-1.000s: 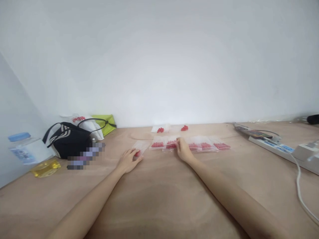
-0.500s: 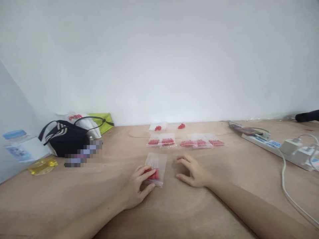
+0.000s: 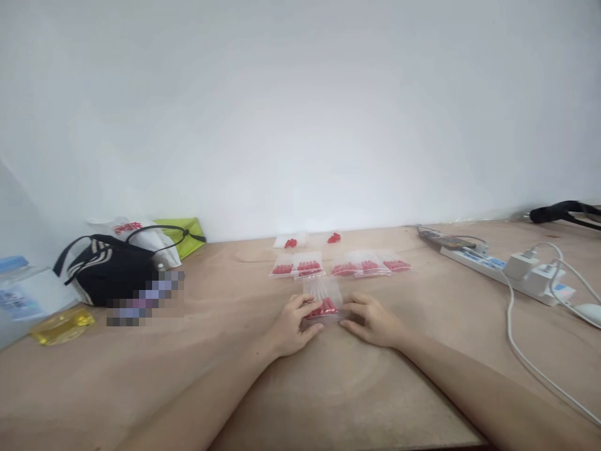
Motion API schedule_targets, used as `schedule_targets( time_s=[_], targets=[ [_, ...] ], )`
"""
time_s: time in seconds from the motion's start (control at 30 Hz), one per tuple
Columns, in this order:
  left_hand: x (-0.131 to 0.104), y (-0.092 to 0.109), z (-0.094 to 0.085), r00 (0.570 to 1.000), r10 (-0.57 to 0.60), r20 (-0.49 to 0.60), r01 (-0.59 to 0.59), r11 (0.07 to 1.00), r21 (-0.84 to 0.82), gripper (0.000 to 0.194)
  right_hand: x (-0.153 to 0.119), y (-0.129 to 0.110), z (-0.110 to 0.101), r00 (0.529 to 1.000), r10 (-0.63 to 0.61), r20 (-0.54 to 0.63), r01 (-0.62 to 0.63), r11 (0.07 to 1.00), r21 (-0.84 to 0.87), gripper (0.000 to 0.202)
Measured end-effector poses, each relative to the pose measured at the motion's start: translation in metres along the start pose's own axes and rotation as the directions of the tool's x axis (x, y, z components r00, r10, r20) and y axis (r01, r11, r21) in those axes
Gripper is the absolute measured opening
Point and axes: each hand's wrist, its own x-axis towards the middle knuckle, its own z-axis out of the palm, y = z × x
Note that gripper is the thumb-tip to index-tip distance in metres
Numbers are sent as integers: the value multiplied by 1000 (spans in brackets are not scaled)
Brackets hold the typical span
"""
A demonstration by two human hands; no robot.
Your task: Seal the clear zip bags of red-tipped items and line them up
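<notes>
A small clear plastic bag (image 3: 323, 299) with red pieces in it lies on the wooden table (image 3: 235, 376) in front of me. My left hand (image 3: 290, 327) holds its left lower corner with thumb and fingers. My right hand (image 3: 373, 321) touches its right lower corner with the fingertips. Behind it lies a row of several more clear bags with red pieces (image 3: 340, 266). Two little heaps of loose red pieces (image 3: 333, 238) lie near the wall, one on a clear bag (image 3: 290, 241).
At the left stand a black striped bag (image 3: 106, 275), a white bag and a green bag (image 3: 181, 235), a plastic bottle (image 3: 23, 294) and a yellow object (image 3: 61, 324). At the right lie a power strip (image 3: 488, 263) with plugs and white cables (image 3: 516, 338).
My left hand pulled one bag out of the row toward me and slid it to the right. My right hand left the row and came onto the bag's right corner.
</notes>
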Motion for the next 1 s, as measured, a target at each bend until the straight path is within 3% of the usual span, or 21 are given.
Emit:
schedule_targets(
  time_s=[0.1, 0.2, 0.37, 0.57, 0.8, 1.0],
  targets=[
    [-8, -10, -11, 993, 113, 16, -113, 994, -3, 30, 1, 0, 1, 998, -58, 5, 58, 991, -121, 15],
    [-11, -15, -14, 967, 253, -15, -250, 963, 103, 21, 3, 1, 2, 995, -103, -3, 100, 974, -202, 22],
    [-2, -14, -9, 897, 441, 21, -424, 848, 319, 24, 4, 3, 3, 998, -50, -30, 43, 979, -202, 27],
    [3, -15, -5, 881, 474, -8, -428, 803, 414, 22, 2, 5, 4, 998, -63, -11, 62, 992, -107, 24],
    [2, -16, -7, 859, 507, -72, -443, 807, 391, 20, 6, 9, 8, 957, -286, -52, 254, 908, -334, 30],
    [2, -23, -7, 856, 503, -123, -421, 814, 401, 22, 6, 8, 7, 951, -302, -65, 257, 888, -382, 33]
  ],
)
